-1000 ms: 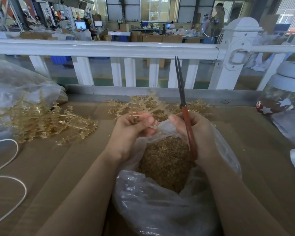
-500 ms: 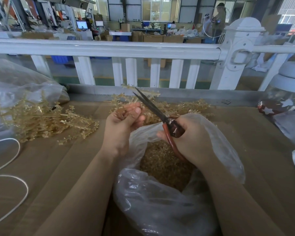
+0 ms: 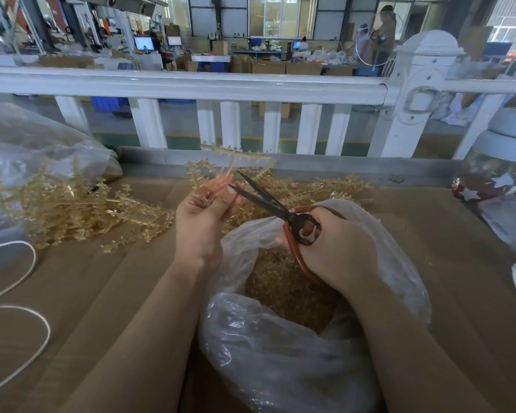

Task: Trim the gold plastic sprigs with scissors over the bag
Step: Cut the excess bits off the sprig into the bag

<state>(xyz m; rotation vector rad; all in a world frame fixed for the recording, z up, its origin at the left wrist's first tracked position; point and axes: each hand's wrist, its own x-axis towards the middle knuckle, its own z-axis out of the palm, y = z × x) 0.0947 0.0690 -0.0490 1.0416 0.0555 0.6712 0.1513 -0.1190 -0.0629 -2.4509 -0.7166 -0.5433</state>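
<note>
My left hand pinches a gold plastic sprig that stands up above its fingers. My right hand grips red-handled scissors; their dark blades are parted and point up-left, the tips at the sprig's stem just by my left fingertips. Below both hands a clear plastic bag gapes open, with a mass of small gold cuttings inside.
Loose gold sprigs lie in a pile to the left, spilling from another clear bag, and more sprigs lie behind the hands. A white cord loops at the left. A white railing runs along the back; a star-patterned jar stands right.
The scissors have swung down from upright to point at the sprig, with blades now parted. My left hand has lifted the sprig higher above the bag.
</note>
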